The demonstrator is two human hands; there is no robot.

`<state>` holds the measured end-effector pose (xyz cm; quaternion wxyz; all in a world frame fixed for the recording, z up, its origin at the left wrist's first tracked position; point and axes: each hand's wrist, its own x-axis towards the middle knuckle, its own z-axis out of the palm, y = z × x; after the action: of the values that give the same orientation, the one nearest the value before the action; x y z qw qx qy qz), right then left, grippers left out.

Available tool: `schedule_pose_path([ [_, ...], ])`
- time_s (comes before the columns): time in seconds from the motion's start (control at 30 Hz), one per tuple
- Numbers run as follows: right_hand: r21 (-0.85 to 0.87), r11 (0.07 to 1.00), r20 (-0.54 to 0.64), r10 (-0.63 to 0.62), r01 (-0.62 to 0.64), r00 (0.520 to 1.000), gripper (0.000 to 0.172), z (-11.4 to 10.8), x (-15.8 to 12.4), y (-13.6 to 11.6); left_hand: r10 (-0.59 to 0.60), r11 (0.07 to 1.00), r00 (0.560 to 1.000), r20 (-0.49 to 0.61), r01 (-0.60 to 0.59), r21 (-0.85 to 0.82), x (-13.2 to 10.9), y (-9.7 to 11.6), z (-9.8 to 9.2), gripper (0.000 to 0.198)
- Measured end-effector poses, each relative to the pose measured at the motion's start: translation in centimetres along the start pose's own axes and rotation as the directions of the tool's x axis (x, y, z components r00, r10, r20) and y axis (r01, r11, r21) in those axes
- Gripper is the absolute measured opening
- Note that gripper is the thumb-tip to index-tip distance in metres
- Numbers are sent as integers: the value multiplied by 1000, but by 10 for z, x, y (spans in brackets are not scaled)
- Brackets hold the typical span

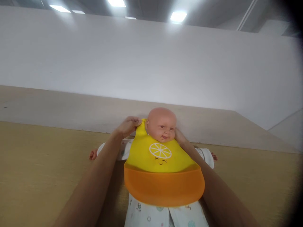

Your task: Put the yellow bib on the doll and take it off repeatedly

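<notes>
A baby doll (161, 121) in white printed clothes lies face up with its arms spread to the sides. Over its chest rests a yellow bib (144, 151) with a lemon-slice print and an orange catch pocket (163, 187) at the bottom. My left hand (129, 125) pinches the bib's neck strap beside the doll's head. On the other side, my right hand (180, 136) reaches behind the doll's cheek and neck; its fingers are hidden there, and whether it holds the other strap does not show.
The doll lies on a wood-coloured tabletop (42, 170). Behind its head runs a pale ledge (71, 107), with a white wall (132, 60) rising beyond. Ceiling lights shine above. A dark blur covers the right edge of the view.
</notes>
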<state>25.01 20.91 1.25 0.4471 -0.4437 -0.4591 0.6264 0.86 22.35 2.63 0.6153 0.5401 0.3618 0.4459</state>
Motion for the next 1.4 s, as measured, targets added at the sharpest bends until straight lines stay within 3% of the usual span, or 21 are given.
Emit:
schedule_pose_path([
  [0.17, 45, 998, 52, 50, -53, 997, 21, 0, -2, 0, 3, 986, 1000, 18, -6, 166, -1, 7, 1, 23],
  [0.4, 32, 986, 6, 165, -165, 986, 21, 2, -6, -6, 19, 907, 1000, 20, -25, 420, -3, 21, 1, 20],
  [0.63, -56, 995, -69, 81, -85, 994, 21, 6, -12, -13, 54, 836, 998, 15, -54, 547, -5, 27, 4, 22],
  [0.9, -52, 997, -42, 58, -60, 997, 21, 2, -10, -6, 66, 885, 996, 61, -87, 458, -5, 19, 8, 34],
  [1.1, -10, 994, -8, 105, -105, 994, 21, -1, -2, 0, 38, 951, 999, 14, -40, 306, -3, 13, 11, 31],
  [1.3, 227, 941, 257, 189, -249, 948, 27, -12, 17, 18, 21, 960, 999, -30, -12, 281, -5, 18, 12, 26],
  [1.4, 226, 933, 275, 216, -281, 937, 28, -14, 17, 20, -31, 973, 994, -102, 53, 224, -4, 18, 12, 20],
])
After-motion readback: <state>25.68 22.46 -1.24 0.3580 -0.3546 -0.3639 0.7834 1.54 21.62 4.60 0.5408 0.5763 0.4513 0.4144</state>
